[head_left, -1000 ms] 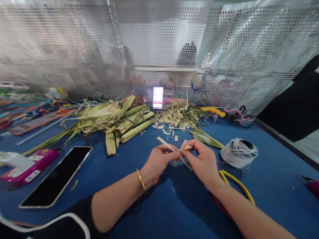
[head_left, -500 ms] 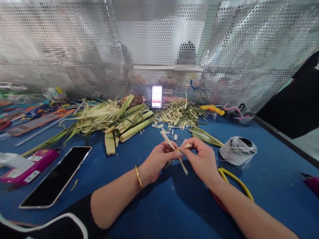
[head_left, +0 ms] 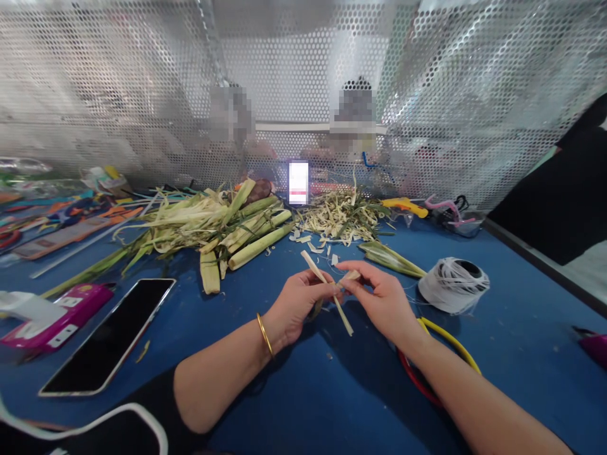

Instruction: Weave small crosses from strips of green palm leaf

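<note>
Pale dry plant strips point(head_left: 344, 316) cross one another between my two hands above the blue table. My left hand point(head_left: 301, 300), with a gold bangle at its wrist, is closed and pinches the strips where they cross. From the other side my right hand point(head_left: 379, 294) is closed on a short folded end of strip, thumb against fingers. Thin white thread shows faintly around the fingers; how it runs there I cannot make out. A spool of white thread point(head_left: 443, 291) stands to the right of my right hand.
Green stalks and leaves point(head_left: 190, 221) lie behind to the left, with a heap of shredded strips point(head_left: 339, 218) beside them. A phone point(head_left: 109, 338) and a magenta device point(head_left: 61, 316) lie at left. Yellow-red handles point(head_left: 455, 344) sit under my right forearm. A perforated screen point(head_left: 284, 69) closes the back.
Both hands have shifted slightly to the left with the strips. My right index finger is stretched farther toward the left. The things on the table have stayed put.
</note>
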A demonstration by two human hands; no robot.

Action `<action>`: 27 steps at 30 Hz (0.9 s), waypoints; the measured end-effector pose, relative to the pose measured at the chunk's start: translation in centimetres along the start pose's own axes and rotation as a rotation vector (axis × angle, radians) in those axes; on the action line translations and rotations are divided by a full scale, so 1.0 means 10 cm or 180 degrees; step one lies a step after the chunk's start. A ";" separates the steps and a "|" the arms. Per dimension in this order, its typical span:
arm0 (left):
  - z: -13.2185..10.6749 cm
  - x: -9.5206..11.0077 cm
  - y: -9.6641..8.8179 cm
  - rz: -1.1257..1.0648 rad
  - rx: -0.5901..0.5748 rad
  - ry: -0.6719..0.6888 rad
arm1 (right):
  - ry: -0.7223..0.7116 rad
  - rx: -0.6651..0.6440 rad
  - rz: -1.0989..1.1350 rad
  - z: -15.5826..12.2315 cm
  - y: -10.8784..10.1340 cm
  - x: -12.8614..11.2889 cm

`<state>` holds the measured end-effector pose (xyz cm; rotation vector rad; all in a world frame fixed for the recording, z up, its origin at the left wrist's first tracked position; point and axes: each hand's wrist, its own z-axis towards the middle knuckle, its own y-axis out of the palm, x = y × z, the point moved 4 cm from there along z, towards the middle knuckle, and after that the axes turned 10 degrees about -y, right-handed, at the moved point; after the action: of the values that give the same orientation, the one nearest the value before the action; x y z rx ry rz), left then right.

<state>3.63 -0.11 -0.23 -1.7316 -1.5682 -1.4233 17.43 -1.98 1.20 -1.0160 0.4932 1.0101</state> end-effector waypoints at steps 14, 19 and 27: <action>0.00 -0.05 -0.04 -0.0435 -0.0338 -0.0857 | -0.2597 -0.0400 -0.1973 -0.01 -0.04 -0.28; -0.01 -0.02 -0.06 -0.0104 -0.0326 -0.0818 | -0.2656 -0.0851 -0.2109 0.00 -0.08 -0.31; -0.02 0.13 -0.03 0.1016 -0.0301 0.0325 | -0.0240 -0.1165 -0.0686 0.06 -0.04 -0.11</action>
<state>3.08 0.43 0.93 -1.8334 -1.1277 -1.4159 17.20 -2.03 2.56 -1.3201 0.1322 0.9588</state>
